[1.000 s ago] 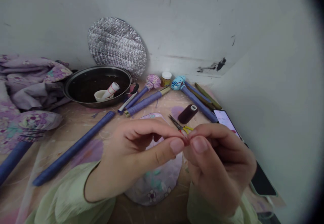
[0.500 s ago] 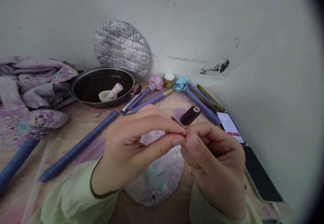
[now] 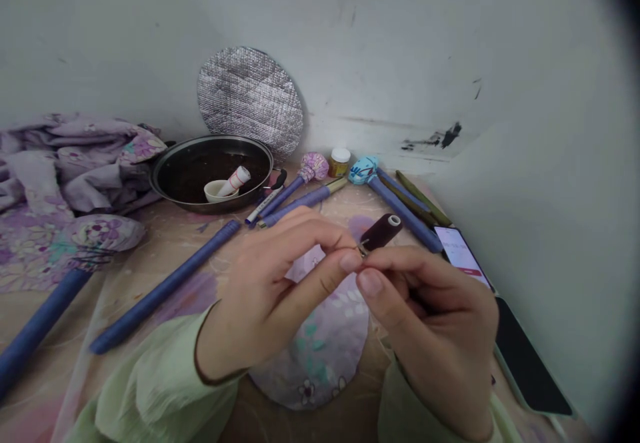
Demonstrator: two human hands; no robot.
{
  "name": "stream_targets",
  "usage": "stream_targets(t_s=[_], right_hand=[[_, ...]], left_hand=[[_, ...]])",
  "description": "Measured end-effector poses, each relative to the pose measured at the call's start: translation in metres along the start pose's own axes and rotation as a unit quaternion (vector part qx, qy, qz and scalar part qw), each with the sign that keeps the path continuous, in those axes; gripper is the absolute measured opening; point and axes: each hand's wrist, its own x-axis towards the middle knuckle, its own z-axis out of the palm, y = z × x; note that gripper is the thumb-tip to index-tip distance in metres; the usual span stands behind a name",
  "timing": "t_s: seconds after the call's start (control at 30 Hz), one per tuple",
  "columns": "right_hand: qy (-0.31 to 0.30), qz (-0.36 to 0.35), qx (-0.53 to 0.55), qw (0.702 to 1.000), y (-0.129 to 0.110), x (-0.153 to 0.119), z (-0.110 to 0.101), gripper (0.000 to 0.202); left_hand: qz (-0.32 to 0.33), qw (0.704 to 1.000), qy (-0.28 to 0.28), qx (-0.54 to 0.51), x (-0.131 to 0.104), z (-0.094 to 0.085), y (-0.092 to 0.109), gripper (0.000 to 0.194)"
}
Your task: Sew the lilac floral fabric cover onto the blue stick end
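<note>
My left hand (image 3: 270, 289) and my right hand (image 3: 435, 323) meet in front of me, thumb and forefinger of each pinched together. Between the fingertips shows a thin needle-like piece (image 3: 363, 251), dark and slightly shiny, too small to make out fully. Just behind the fingertips lies a spool of dark thread (image 3: 383, 231) on its side. Below the hands a round lilac flowered cloth (image 3: 320, 369) rests flat on the table, partly hidden by my left hand.
A dark pan (image 3: 165, 189) holds a small white cup (image 3: 215, 191) with a white roll. Cloth-headed sticks (image 3: 395, 203), a blue rod (image 3: 165, 289), a lidded jar (image 3: 340, 161) and bunched flowered fabric (image 3: 80, 156) surround the hands. At right lie two phones (image 3: 530, 356). A silver disc (image 3: 250, 99) leans on the wall.
The fingertips have shifted on the thin piece; its dark end, which stuck out up and left before, now shows only as a short bit between them. The view has shifted slightly.
</note>
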Motion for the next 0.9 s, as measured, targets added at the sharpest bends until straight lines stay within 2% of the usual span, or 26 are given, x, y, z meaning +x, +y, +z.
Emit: stream_targets(t_s=[0.2, 0.37, 0.53, 0.9], right_hand=[[0.018, -0.030, -0.029, 0.999, 0.0009, -0.0014, 0.0026, 0.015], [0.031, -0.065, -0.044, 0.996, 0.0028, -0.0010, 0.0020, 0.029], [0.023, -0.091, -0.102, 0.990, 0.0038, -0.0022, -0.0021, 0.021], [0.032, -0.123, -0.162, 0.979, 0.0020, -0.0031, -0.0031, 0.019]], left_hand=[[-0.003, 1.000, 0.000, -0.008, -0.0002, 0.0014, -0.0020, 0.010], [0.001, 1.000, -0.003, 0.001, 0.0006, 0.0025, -0.0030, 0.011], [0.012, 1.000, -0.002, -0.008, 0.0005, 0.0028, -0.0040, 0.011], [0.004, 1.000, 0.017, -0.006, 0.0006, 0.0040, -0.0037, 0.014]])
